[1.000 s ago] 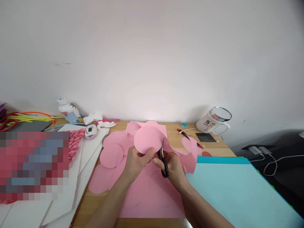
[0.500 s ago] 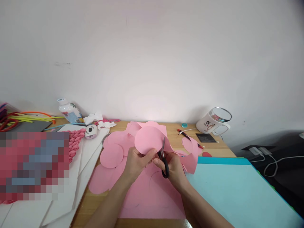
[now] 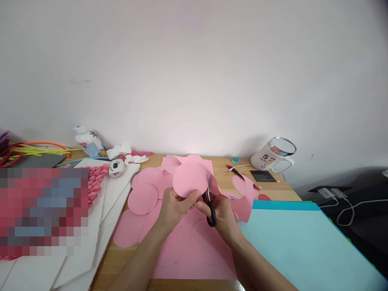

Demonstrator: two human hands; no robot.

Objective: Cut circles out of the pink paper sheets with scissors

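The left hand (image 3: 174, 207) pinches a round pink paper disc (image 3: 190, 180) at its lower edge, thumb on top, so that most of the face and rim stand clear; this grip presumably keeps the sheet steady near the blades. The right hand (image 3: 222, 208) is wrapped around black-handled metal scissors (image 3: 212, 210), which point up and away beside the disc's right edge. Whether the blades are slightly parted is too small to tell. The disc is held above the table (image 3: 104, 268), probably to leave the scissors room underneath.

A curling pink paper strip (image 3: 247, 200) bows out to the right of the scissors, seemingly because narrow paper springs loose when unsupported. Beneath the hands lies a large flat pink paper sheet (image 3: 195, 258) bearing a faint drawn arc, likely a guide line. Flat pink paper circles (image 3: 142, 199) overlap to the left, apart from the blades. A white lidded mug (image 3: 262, 157) stands near the wall, well away from the paper.
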